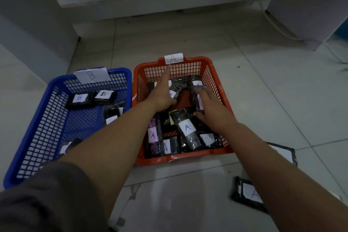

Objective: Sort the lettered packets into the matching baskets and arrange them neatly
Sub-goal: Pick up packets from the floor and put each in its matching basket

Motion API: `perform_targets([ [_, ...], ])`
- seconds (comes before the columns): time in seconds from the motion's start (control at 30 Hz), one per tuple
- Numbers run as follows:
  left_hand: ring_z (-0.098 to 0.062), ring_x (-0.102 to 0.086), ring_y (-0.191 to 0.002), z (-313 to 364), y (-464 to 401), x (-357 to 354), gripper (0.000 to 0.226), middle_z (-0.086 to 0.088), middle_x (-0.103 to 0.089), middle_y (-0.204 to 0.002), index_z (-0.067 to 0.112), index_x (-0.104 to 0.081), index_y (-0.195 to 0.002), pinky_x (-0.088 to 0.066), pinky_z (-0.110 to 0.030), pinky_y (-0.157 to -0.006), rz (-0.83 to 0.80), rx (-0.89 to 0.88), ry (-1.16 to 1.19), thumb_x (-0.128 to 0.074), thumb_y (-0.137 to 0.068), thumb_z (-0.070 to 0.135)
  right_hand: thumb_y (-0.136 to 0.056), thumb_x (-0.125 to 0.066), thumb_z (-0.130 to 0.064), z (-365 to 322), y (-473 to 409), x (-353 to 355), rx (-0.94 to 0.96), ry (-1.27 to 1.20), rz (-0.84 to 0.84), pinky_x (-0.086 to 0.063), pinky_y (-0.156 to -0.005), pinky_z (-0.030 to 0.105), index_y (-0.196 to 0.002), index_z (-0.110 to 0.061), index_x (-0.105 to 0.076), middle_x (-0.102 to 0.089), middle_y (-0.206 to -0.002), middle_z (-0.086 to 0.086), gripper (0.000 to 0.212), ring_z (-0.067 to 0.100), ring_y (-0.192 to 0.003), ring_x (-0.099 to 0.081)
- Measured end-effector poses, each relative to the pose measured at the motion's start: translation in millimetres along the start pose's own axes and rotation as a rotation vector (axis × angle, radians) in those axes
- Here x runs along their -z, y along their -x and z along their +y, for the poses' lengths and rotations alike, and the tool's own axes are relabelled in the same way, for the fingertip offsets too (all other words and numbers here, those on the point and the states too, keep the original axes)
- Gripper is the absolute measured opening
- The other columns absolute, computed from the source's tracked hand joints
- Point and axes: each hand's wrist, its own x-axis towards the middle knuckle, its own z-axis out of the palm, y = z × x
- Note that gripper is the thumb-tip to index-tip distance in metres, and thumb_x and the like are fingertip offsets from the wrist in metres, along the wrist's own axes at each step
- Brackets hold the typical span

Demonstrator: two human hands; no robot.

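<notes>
An orange basket [211,69] tagged A holds several black packets with white A labels, such as one at the front [185,128]. Beside it on the left, a blue basket [45,100] tagged B holds a few B packets [80,100]. Both my hands are inside the orange basket. My left hand [162,92] stretches flat over the far packets, fingers straight. My right hand [209,108] grips an upright black packet [197,98] near the basket's right side, thumb under it. Another A packet [248,194] lies on the floor at my right forearm.
The baskets stand on a pale tiled floor. A flat black-edged sheet [286,153] lies on the floor right of the orange basket. A white cabinet base [150,5] and a white unit [305,5] stand behind.
</notes>
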Motion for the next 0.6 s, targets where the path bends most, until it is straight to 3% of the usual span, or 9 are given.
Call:
perform_targets([
  [0.07, -0.025, -0.048, -0.121, -6.2, -1.3, -9.0, 0.079, -0.013, -0.044, -0.137, 0.013, -0.032, -0.137, -0.043, -0.037, -0.101, 0.052, 0.07, 0.038, -0.076, -0.072, 0.005, -0.079, -0.07, -0.01, 0.3, 3.0, -5.7, -0.035, -0.047, 0.066, -0.028, -0.114, 0.042, -0.141, -0.015, -0.03, -0.025, -0.15, 0.011, 0.073, 0.025, -0.14, -0.026],
  [0.17, -0.022, -0.054, -0.112, -12.8, -0.3, -11.6, 0.049, -0.011, -0.057, -0.124, 0.006, -0.052, -0.121, -0.042, -0.026, -0.089, 0.077, 0.155, -0.037, -0.074, -0.078, 0.009, -0.082, -0.066, -0.009, -1.2, 8.2, -10.7, -0.107, -0.088, 0.112, -0.032, -0.111, 0.035, -0.132, -0.01, -0.038, -0.04, -0.14, 0.012, 0.058, 0.024, -0.131, -0.038],
  [0.23, -0.021, -0.053, -0.117, -13.8, 3.4, -6.9, 0.051, -0.01, -0.056, -0.128, 0.008, -0.05, -0.129, -0.04, -0.023, -0.09, 0.056, 0.149, 0.004, -0.069, -0.082, 0.006, -0.083, -0.064, -0.008, -1.5, 9.1, -12.4, -0.136, -0.063, 0.121, -0.037, -0.104, 0.034, -0.127, -0.009, -0.042, -0.047, -0.132, 0.011, 0.049, 0.024, -0.121, -0.046],
  [0.33, -0.022, -0.047, -0.125, -9.3, 14.0, 0.2, 0.055, -0.007, -0.05, -0.138, 0.018, -0.036, -0.143, -0.035, -0.021, -0.093, 0.098, 0.088, 0.041, -0.054, -0.092, 0.006, -0.083, -0.061, -0.001, -5.6, 7.0, -8.5, -0.151, -0.062, 0.129, -0.038, -0.104, 0.037, -0.131, -0.011, -0.04, -0.048, -0.132, 0.013, 0.053, 0.027, -0.121, -0.047],
  [0.47, -0.015, -0.053, -0.115, -2.1, 34.3, 5.1, 0.04, -0.004, -0.056, -0.129, 0.018, -0.051, -0.131, -0.04, -0.018, -0.088, 0.194, -0.006, 0.044, -0.05, -0.093, 0.006, -0.086, -0.058, -0.004, -25.1, 11.7, -0.6, -0.088, -0.066, 0.201, -0.034, -0.109, 0.039, -0.132, -0.011, -0.043, -0.044, -0.136, 0.011, 0.049, 0.024, -0.126, -0.041],
  [0.6, -0.003, -0.05, -0.105, 5.5, 72.8, 16.9, 0.035, 0.002, -0.058, -0.125, 0.018, -0.058, -0.124, -0.032, 0.006, -0.074, 0.188, -0.123, -0.023, -0.051, -0.092, 0.005, -0.087, -0.058, -0.015, -52.3, 19.9, -0.2, -0.009, -0.088, 0.212, -0.035, -0.106, 0.032, -0.129, -0.015, -0.047, -0.048, -0.132, 0.006, 0.043, 0.019, -0.123, -0.043],
])
